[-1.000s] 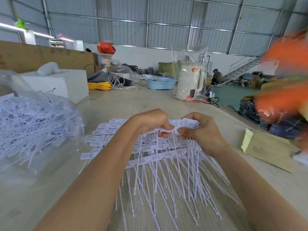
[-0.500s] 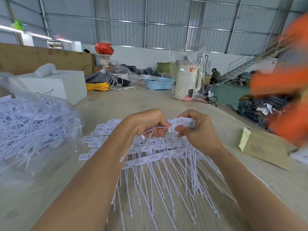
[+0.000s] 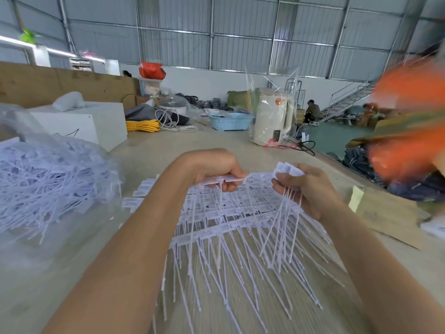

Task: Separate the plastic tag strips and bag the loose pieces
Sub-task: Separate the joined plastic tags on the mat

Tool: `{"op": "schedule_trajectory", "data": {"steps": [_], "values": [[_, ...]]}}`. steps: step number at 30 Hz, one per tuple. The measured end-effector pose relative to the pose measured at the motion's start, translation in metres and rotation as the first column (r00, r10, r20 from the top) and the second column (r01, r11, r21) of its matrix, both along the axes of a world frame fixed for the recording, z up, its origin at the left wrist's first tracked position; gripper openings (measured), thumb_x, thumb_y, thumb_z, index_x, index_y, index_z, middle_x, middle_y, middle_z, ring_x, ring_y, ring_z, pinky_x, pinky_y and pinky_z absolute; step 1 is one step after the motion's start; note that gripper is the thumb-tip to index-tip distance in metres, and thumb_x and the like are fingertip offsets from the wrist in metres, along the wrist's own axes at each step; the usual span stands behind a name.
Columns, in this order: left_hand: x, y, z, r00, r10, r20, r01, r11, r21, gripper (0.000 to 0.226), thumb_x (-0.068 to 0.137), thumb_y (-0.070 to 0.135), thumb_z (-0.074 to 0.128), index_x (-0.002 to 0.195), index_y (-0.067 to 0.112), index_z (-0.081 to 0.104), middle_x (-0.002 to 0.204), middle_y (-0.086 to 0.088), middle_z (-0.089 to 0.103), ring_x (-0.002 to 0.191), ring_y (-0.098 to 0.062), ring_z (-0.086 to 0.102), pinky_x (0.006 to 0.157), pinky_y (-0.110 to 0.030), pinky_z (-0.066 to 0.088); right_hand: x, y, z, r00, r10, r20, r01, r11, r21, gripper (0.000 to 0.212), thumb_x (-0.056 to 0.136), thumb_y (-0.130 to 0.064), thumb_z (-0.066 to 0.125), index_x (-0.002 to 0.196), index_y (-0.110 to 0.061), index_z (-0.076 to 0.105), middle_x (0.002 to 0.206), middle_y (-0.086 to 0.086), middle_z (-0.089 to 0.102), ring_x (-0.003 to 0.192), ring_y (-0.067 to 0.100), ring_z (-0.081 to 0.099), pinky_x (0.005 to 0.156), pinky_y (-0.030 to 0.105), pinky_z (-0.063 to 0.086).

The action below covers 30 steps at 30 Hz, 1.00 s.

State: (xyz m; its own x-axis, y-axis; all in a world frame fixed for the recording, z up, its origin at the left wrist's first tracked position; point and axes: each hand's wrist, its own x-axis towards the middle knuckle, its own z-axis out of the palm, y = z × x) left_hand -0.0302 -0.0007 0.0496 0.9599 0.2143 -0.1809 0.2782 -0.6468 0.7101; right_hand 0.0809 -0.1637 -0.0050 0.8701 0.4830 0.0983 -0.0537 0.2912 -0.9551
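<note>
A stack of white plastic tag strips [image 3: 231, 220] lies on the table in front of me, thin tails fanning toward me. My left hand [image 3: 216, 169] pinches the header of one joined strip [image 3: 228, 179] held above the stack. My right hand [image 3: 305, 186] grips a small bunch of separated tags [image 3: 287, 168], their tails hanging down. A gap shows between the two hands. At the left sits a clear plastic bag [image 3: 48, 179] filled with loose white tags.
A brown paper packet [image 3: 382, 210] lies at the table's right edge. A white box [image 3: 79, 124], yellow cord [image 3: 142, 125], blue basket [image 3: 228, 121] and a wrapped white kettle [image 3: 272, 119] stand farther back. A blurred person in orange [image 3: 409, 131] moves at the right.
My hands, close together on one strip before, have pulled apart. The right hand has come away to the right with a bunch of tags. The orange figure has shifted.
</note>
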Motion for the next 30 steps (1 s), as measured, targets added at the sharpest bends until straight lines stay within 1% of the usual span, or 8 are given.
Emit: {"op": "schedule_trajectory", "data": {"steps": [5, 10, 13, 16, 20, 22, 26, 30], "values": [[0.001, 0.002, -0.007, 1.0, 0.001, -0.012, -0.001, 1.0, 0.004, 0.027, 0.099, 0.028, 0.047, 0.079, 0.01, 0.051, 0.071, -0.009, 0.054, 0.052, -0.015, 0.054, 0.046, -0.023, 0.038, 0.003, 0.0, -0.002, 0.996, 0.077, -0.037, -0.076, 0.997, 0.011, 0.016, 0.082, 0.011, 0.058, 0.095, 0.002, 0.06, 0.06, 0.007, 0.067, 0.056, 0.016, 0.066, 0.055, 0.025, 0.056], [0.006, -0.004, -0.012, 0.991, -0.116, -0.074, 0.128, 0.975, 0.183, 0.016, 0.098, 0.018, 0.047, 0.096, 0.009, 0.061, 0.072, -0.003, 0.052, 0.054, -0.013, 0.043, 0.053, -0.023, 0.036, -0.01, 0.012, -0.01, 0.963, 0.269, 0.025, -0.265, 0.957, -0.12, 0.025, 0.083, 0.007, 0.059, 0.107, 0.014, 0.057, 0.086, 0.014, 0.062, 0.062, 0.012, 0.065, 0.057, 0.02, 0.054], [0.009, -0.01, -0.013, 0.976, -0.182, -0.118, 0.211, 0.922, 0.326, 0.017, 0.094, 0.007, 0.051, 0.107, 0.007, 0.062, 0.073, 0.001, 0.055, 0.058, -0.012, 0.046, 0.05, -0.016, 0.037, -0.011, 0.014, -0.013, 0.948, 0.304, 0.093, -0.282, 0.939, -0.199, 0.02, 0.084, 0.008, 0.058, 0.104, 0.01, 0.059, 0.084, 0.013, 0.063, 0.06, 0.012, 0.063, 0.056, 0.019, 0.053], [0.013, -0.011, -0.016, 0.974, -0.178, -0.142, 0.219, 0.898, 0.382, 0.02, 0.094, 0.01, 0.053, 0.111, 0.006, 0.062, 0.083, -0.003, 0.06, 0.065, -0.013, 0.049, 0.055, -0.021, 0.037, -0.011, 0.015, -0.017, 0.943, 0.304, 0.136, -0.256, 0.924, -0.285, 0.023, 0.085, 0.006, 0.059, 0.107, 0.015, 0.057, 0.086, 0.018, 0.059, 0.066, 0.02, 0.059, 0.062, 0.024, 0.053], [0.015, -0.008, -0.02, 0.977, -0.176, -0.121, 0.209, 0.902, 0.376, 0.01, 0.088, 0.012, 0.061, 0.09, 0.004, 0.067, 0.066, -0.003, 0.057, 0.064, -0.014, 0.046, 0.065, -0.027, 0.036, -0.015, 0.016, -0.018, 0.921, 0.318, 0.226, -0.229, 0.909, -0.348, 0.023, 0.081, 0.003, 0.065, 0.098, 0.016, 0.057, 0.083, 0.021, 0.06, 0.063, 0.02, 0.06, 0.057, 0.025, 0.049], [0.016, -0.005, -0.02, 0.984, -0.158, -0.08, 0.177, 0.917, 0.357, 0.019, 0.085, 0.016, 0.067, 0.086, -0.003, 0.068, 0.059, -0.001, 0.052, 0.069, -0.017, 0.046, 0.069, -0.029, 0.035, -0.016, 0.015, -0.017, 0.909, 0.333, 0.25, -0.225, 0.898, -0.38, 0.03, 0.078, 0.001, 0.069, 0.099, 0.019, 0.058, 0.082, 0.02, 0.061, 0.067, 0.021, 0.06, 0.058, 0.026, 0.048], [0.016, 0.003, -0.019, 0.994, -0.101, -0.036, 0.107, 0.949, 0.296, 0.027, 0.086, 0.029, 0.068, 0.089, 0.002, 0.071, 0.07, 0.002, 0.064, 0.08, -0.015, 0.06, 0.086, -0.031, 0.042, -0.012, 0.013, -0.013, 0.928, 0.257, 0.271, -0.164, 0.932, -0.323, 0.03, 0.076, 0.006, 0.069, 0.097, 0.023, 0.055, 0.079, 0.019, 0.057, 0.058, 0.019, 0.053, 0.057, 0.028, 0.045], [0.015, 0.006, -0.02, 0.996, -0.086, -0.025, 0.089, 0.982, 0.164, 0.025, 0.092, 0.026, 0.061, 0.077, 0.007, 0.066, 0.064, 0.004, 0.069, 0.058, -0.008, 0.062, 0.075, -0.018, 0.043, -0.01, 0.013, -0.012, 0.933, 0.234, 0.274, -0.152, 0.945, -0.289, 0.031, 0.075, 0.005, 0.07, 0.095, 0.024, 0.054, 0.077, 0.02, 0.055, 0.056, 0.018, 0.052, 0.056, 0.028, 0.042]]}}
